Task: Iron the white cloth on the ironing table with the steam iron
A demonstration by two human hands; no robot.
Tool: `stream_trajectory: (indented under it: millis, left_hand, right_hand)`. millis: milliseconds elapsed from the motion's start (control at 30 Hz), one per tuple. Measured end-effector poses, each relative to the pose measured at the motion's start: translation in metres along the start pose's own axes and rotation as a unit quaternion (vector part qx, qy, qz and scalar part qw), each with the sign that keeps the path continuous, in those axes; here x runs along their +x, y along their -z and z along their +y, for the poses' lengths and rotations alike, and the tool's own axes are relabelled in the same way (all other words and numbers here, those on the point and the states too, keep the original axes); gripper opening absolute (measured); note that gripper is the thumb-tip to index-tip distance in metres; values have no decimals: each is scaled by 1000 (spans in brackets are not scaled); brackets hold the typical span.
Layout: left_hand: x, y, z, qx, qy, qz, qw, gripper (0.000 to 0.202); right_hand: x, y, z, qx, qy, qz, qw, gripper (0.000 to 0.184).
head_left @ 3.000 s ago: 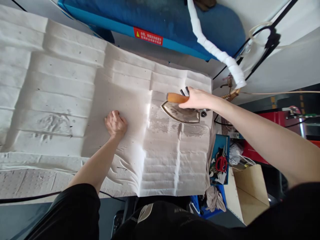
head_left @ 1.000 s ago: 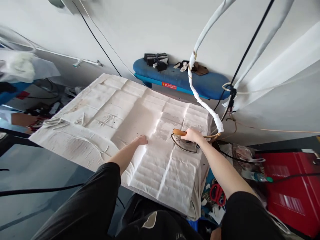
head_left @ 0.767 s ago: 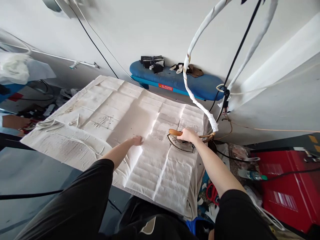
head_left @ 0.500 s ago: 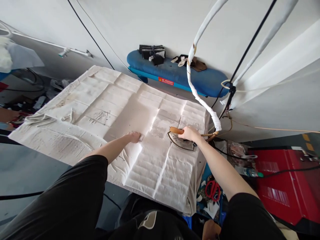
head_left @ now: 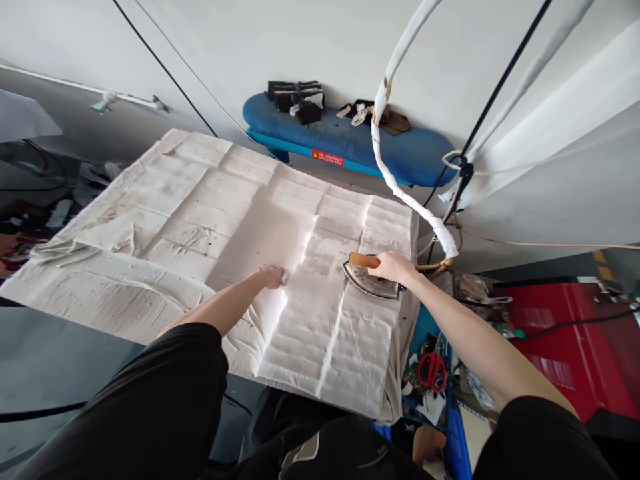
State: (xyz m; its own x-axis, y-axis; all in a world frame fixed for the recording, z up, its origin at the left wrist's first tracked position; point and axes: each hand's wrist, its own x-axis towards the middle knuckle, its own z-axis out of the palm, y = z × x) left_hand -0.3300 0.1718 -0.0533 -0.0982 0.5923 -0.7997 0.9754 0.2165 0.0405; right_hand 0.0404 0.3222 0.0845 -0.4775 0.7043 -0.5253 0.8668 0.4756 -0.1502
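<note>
Fingers (head_left: 376, 264) of the right hand (head_left: 394, 268) are wrapped around the wooden handle (head_left: 364, 260) of a pressing iron (head_left: 371, 285), and from where I sit that grip looks secure. I have the iron on the right-hand part of a white, cloth-covered tabletop (head_left: 255, 247), its pointed end facing left and a grey, patchy stain (head_left: 323, 250) just beyond that tip. Behind the wrist, a coiled brown cord (head_left: 433, 268) runs into a white-wrapped hose (head_left: 417, 210), which loops up out of view.

The left hand (head_left: 269, 276) is down on the covering, left of the iron and apart from it, near a bright crease. Its fingers look curled, but they are too small and blurred for me to tell whether they pinch anything.

Past the far edge I see a blue padded pressing board (head_left: 345, 133) with a red warning label (head_left: 327, 158) along its side and a dark tied bundle (head_left: 297, 100) on top. Red-handled scissors (head_left: 433, 372) lie beside the tabletop, near the right forearm.
</note>
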Motion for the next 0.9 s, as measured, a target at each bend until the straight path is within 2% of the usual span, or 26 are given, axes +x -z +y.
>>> stream_trajectory:
  millis: [100,233,333,433,700,767,867,900]
  left_hand:
    - [3,-1,-1,-7,-5,-3,1000,41]
    - [5,0,-1,-13,-4,-9,1000,42]
    - [5,2,1,-3,-2,-17,1000,41]
    - [6,3,2,10,-1,-23,1000,42]
    - [9,3,2,16,1,-29,999,39]
    - [10,2,3,14,3,-26,1000,38]
    - [10,2,4,15,2,-21,1000,39]
    - [9,2,4,15,1,-19,1000,40]
  right_hand:
    - [-17,0,27,-6,-15,8,1000,44]
    - [-26,-12,57,-11,-34,-5,999,43]
    - [-25,-23,60,-29,-49,-4,998,54]
    - [-23,-29,56,-64,-63,29,996,67]
    - [-17,-40,71,-48,-26,50,997,88]
    - [-17,-40,72,-39,-16,53,998,79]
    - [-17,-33,66,-48,-9,7,999,48]
    - [-17,-30,63,-56,-9,-9,998,43]
